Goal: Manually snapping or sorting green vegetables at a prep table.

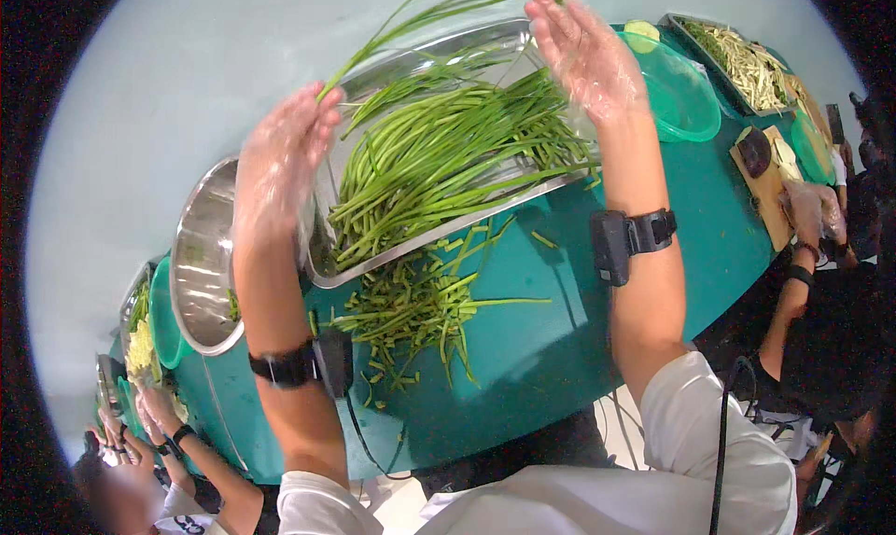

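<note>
A thin bunch of long garlic chives arches above the steel tray, stretched between my two gloved hands. My left hand, in a clear plastic glove, pinches one end beside the tray's left side. At the far right corner, the fingertips of my right hand hold the other end, with the palm in view. Below them the rectangular steel tray carries a thick heap of long green stalks. Short cut green pieces lie scattered on the green table in front of the tray.
A steel bowl stands left of the tray, with a green basin beyond it. Another green basin sits at the right, near a tray of cut vegetables. Co-workers' hands work at both sides, one by a cutting board with an eggplant.
</note>
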Demonstrator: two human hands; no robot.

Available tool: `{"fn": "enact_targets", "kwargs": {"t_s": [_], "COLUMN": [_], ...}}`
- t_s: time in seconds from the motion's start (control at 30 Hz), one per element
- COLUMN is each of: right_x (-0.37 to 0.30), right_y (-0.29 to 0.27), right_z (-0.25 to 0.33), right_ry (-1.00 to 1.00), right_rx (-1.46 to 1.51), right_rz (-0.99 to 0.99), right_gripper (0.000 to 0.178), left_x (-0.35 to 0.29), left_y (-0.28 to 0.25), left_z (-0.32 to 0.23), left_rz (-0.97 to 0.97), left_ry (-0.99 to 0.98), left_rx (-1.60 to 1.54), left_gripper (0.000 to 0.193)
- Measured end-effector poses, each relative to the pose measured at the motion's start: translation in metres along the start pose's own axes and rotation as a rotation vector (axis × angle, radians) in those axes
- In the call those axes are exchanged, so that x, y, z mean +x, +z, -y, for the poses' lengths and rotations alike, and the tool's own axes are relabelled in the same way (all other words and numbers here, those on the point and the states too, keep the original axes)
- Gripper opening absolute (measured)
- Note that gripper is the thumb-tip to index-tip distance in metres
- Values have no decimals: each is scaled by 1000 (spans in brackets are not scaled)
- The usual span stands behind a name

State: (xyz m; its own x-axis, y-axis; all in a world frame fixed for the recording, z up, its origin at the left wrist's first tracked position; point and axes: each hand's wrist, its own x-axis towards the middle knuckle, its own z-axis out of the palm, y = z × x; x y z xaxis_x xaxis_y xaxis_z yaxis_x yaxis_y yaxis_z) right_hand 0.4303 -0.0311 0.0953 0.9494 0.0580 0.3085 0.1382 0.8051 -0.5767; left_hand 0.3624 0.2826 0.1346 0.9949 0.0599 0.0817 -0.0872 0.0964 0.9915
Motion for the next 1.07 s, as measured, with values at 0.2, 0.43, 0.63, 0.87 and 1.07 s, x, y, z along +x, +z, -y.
{"fn": "enact_targets", "kwargs": {"t_s": [0.2, 0.43, 0.63, 0.87, 1.07], "right_x": [-1, -12, -13, -17, -17], "right_y": [-17, 4, -8, 4, 3], "right_z": [21, 48, 62, 64, 70], "right_ry": [-216, -362, -352, -322, -263], "right_rx": [323, 175, 143, 112, 71], "right_rz": [-42, -154, -88, -192, -209], "right_gripper": [54, 32, 20, 13, 10], "left_x": [121, 154, 137, 159, 161], "left_y": [-16, -58, -3, 40, 68], "left_z": [62, 117, 93, 102, 104], "left_rz": [106, 95, 153, 553, 638], "left_ry": [-48, 99, 328, 313, 321], "left_rx": [508, 1622, 1583, 1388, 1558], "left_gripper": [35, 29, 26, 25, 31]}}
